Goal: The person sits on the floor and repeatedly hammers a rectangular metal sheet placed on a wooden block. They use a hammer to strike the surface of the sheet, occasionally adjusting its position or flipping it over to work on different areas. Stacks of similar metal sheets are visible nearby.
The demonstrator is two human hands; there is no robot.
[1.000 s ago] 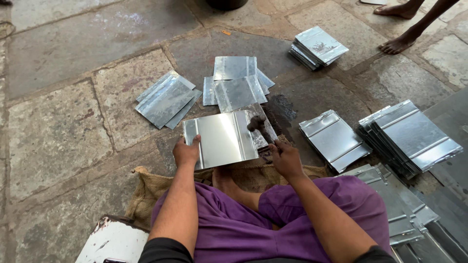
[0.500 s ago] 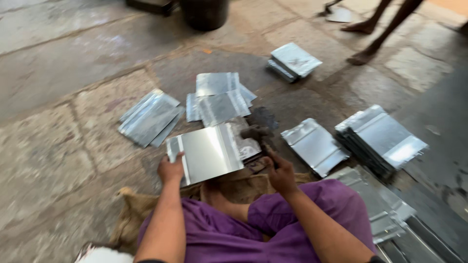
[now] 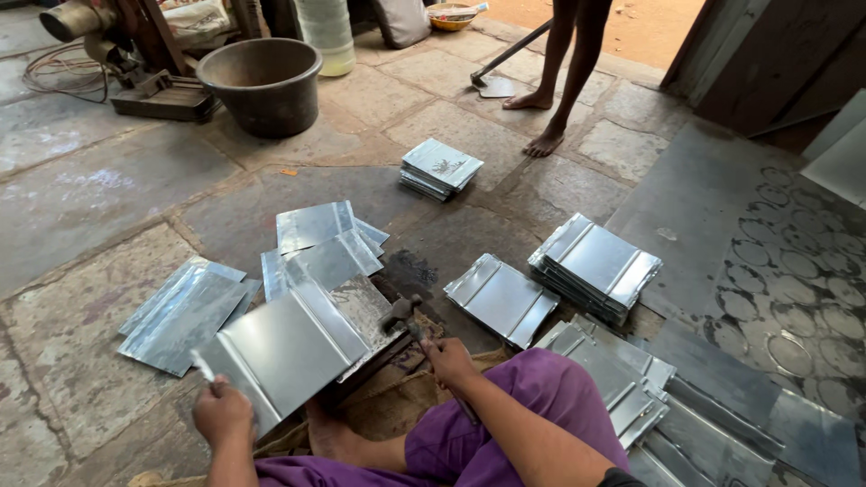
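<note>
A person in purple sits on a stone floor (image 3: pixel 81 225), seen from above. The left hand (image 3: pixel 223 413) pinches the near corner of a folded metal sheet (image 3: pixel 284 347), fingers closed on its edge, holding it flat over a dark iron bar (image 3: pixel 365 370). The right hand (image 3: pixel 448 359) is wrapped tight around a hammer (image 3: pixel 401 311), its head resting by the sheet's far fold. Stacks of finished sheets (image 3: pixel 594 263) lie around on the floor. A second person's bare legs (image 3: pixel 564 72) stand well apart. To strike well, the sheet probably needs to stay flat on the bar, left fingers clear of the fold.
</note>
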